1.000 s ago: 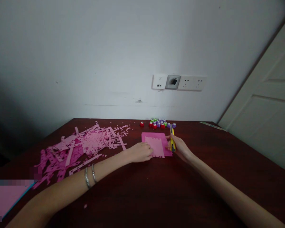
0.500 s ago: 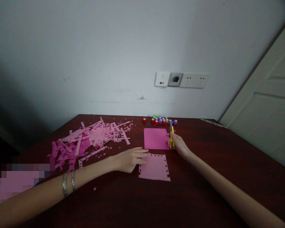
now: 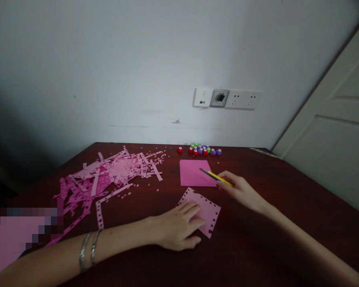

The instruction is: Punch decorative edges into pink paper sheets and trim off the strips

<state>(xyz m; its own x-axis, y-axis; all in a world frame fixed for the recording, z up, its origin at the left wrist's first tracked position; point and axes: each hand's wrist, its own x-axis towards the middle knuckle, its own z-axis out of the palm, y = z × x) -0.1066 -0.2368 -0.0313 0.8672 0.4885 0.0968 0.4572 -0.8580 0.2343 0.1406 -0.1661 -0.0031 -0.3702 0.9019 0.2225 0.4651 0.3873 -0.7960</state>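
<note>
My left hand [image 3: 184,225] lies flat with its fingers spread on a light pink sheet of paper [image 3: 208,215]. Small punched holes run along the edges of that sheet, which sits turned at an angle on the table. In my right hand [image 3: 237,187] is a yellow utility knife [image 3: 219,177], its blade pointing left. The knife hovers over the right part of a darker pink stack of paper [image 3: 194,171], just beyond the punched sheet.
Pink paper strips and punched bits [image 3: 119,169] are heaped on the left of the dark wooden table [image 3: 272,191]. Several small red, green and purple craft punches [image 3: 200,150] stand at the back. Behind are a wall with sockets [image 3: 242,99] and a white door [image 3: 341,131].
My left hand has come nearer and pressed onto the punched sheet, which has rotated. My right hand has shifted right and nearer, tipping the knife from upright to pointing left.
</note>
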